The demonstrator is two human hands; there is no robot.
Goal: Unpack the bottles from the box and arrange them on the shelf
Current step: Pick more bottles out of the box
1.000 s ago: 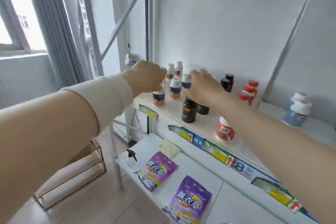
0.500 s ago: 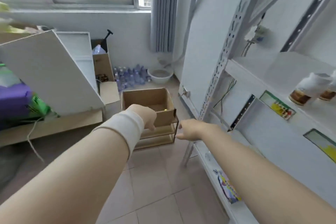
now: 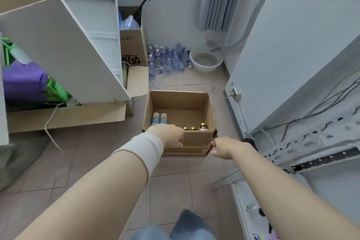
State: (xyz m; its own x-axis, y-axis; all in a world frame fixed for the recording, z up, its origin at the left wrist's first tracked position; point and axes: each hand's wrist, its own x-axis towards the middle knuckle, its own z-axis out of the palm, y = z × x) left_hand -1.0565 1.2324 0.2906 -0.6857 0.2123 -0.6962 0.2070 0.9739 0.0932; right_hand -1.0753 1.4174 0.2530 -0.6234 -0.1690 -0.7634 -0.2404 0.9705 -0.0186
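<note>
An open brown cardboard box (image 3: 179,101) sits on a low wire rack (image 3: 185,151) on the tiled floor (image 3: 93,161), just left of the white metal shelf (image 3: 311,142). Inside it, two white-capped bottles with pale blue labels (image 3: 159,119) stand at the near left, and three small amber bottles with gold caps (image 3: 193,128) line the near wall. The left hand (image 3: 169,136) bends over that near wall, fingertips hidden, so I cannot tell whether it grasps anything. The right hand (image 3: 224,148) hangs relaxed and empty-looking by the near right corner. The likely risks: weight on the thin wall could tip the box off the rack, and a blind reach could knock over the close-set amber bottles, which would probably break if they fell on the tile.
</note>
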